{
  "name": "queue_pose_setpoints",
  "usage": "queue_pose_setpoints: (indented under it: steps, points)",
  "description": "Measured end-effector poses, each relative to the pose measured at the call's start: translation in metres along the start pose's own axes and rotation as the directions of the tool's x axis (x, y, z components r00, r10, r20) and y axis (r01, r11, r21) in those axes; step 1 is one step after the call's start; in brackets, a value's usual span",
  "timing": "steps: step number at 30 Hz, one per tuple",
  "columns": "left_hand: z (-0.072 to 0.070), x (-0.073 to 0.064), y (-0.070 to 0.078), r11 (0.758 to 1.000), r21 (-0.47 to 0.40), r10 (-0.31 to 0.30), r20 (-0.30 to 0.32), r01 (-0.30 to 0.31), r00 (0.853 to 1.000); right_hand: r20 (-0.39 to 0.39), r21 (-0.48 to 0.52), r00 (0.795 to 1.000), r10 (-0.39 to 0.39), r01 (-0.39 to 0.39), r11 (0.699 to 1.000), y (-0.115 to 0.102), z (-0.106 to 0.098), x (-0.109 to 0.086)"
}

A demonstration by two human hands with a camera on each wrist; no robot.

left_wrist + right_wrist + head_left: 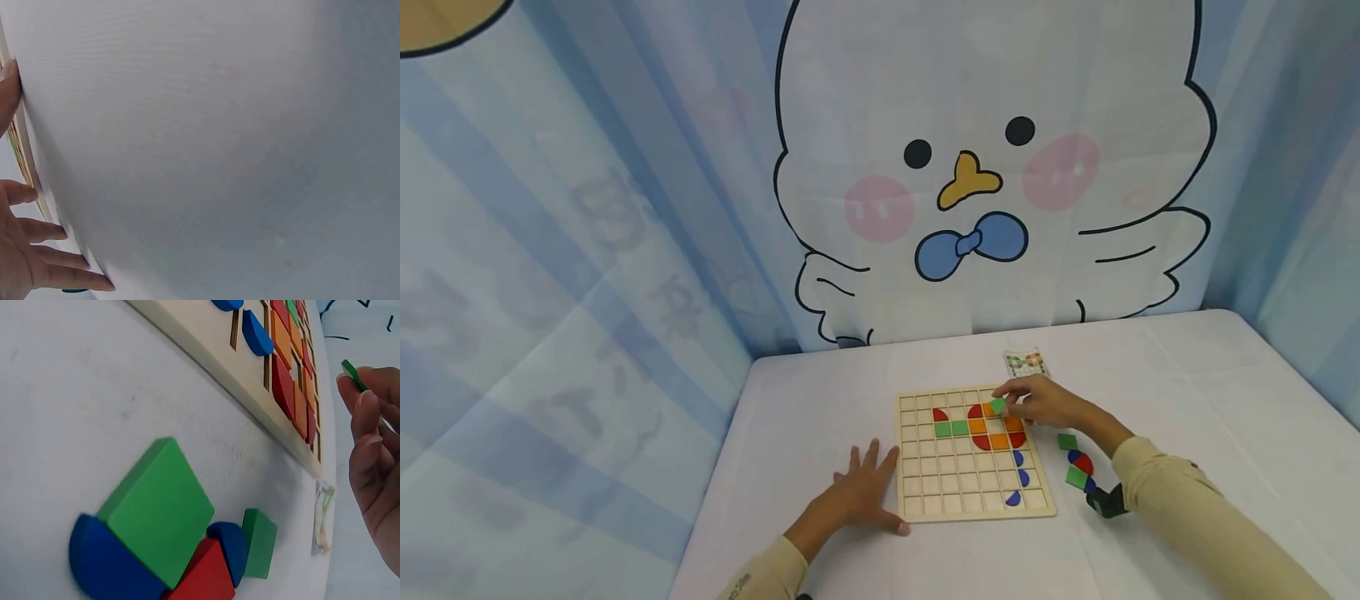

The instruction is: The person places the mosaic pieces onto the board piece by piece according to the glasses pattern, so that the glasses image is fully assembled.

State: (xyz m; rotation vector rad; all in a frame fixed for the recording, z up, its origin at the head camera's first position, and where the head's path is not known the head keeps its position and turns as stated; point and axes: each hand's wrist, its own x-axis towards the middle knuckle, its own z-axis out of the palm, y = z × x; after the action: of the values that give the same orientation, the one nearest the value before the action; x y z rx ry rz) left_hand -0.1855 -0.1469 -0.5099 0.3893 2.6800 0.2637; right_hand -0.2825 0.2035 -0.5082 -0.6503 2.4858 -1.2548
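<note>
A wooden grid board [928, 483] lies on the white table. Several red, orange, green and blue pieces sit in its cells, among them a pair of green squares [951, 428] and a blue part-round piece [1013, 498]. My right hand [1045, 402] pinches a green square block [353, 375] between thumb and fingers over the board's far right part. At the board's left edge, my left hand [863, 492] rests with fingers spread, touching the rim. In the left wrist view, the fingers [50, 256] look straight.
Right of the board lie loose blocks: a green one [159, 512], a red one [205, 575], a blue one [115, 559] and others. A small patterned card [1021, 363] lies behind the board. A dark object [1105, 502] shows beside the right sleeve. A printed curtain [850, 100] hangs behind the table.
</note>
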Motion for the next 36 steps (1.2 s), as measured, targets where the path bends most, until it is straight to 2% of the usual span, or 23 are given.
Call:
queue_pose_setpoints:
  steps: [3,10,16,21,28,36]
  points:
    - [0.001,0.001,-0.001,1.0,-0.002,0.002,0.001,-0.002,1.0,0.0,0.03,1.0,-0.003,0.003,1.0,-0.006,0.004,0.004]
    - [0.003,0.002,-0.002,1.0,0.002,-0.003,-0.003,0.003,1.0,-0.053,0.013,0.998,-0.043,0.043,0.999,-0.017,0.019,0.018]
    - [0.002,0.003,-0.002,1.0,0.001,-0.014,0.007,0.014,1.0,-0.052,0.046,0.997,-0.056,0.058,0.997,-0.022,0.035,0.032]
    - [0.003,0.003,-0.002,1.0,0.004,-0.014,0.008,0.014,1.0,-0.054,0.032,0.998,-0.043,0.044,0.999,-0.027,0.047,0.041]
    - [0.004,0.004,-0.003,1.0,0.006,-0.012,0.016,0.012,1.0,-0.022,0.064,0.999,-0.044,0.045,0.997,-0.036,0.057,0.049]
    - [0.003,0.004,-0.004,1.0,0.004,-0.009,0.015,0.009,1.0,-0.009,0.098,1.0,0.014,-0.013,0.995,-0.04,0.07,0.062]
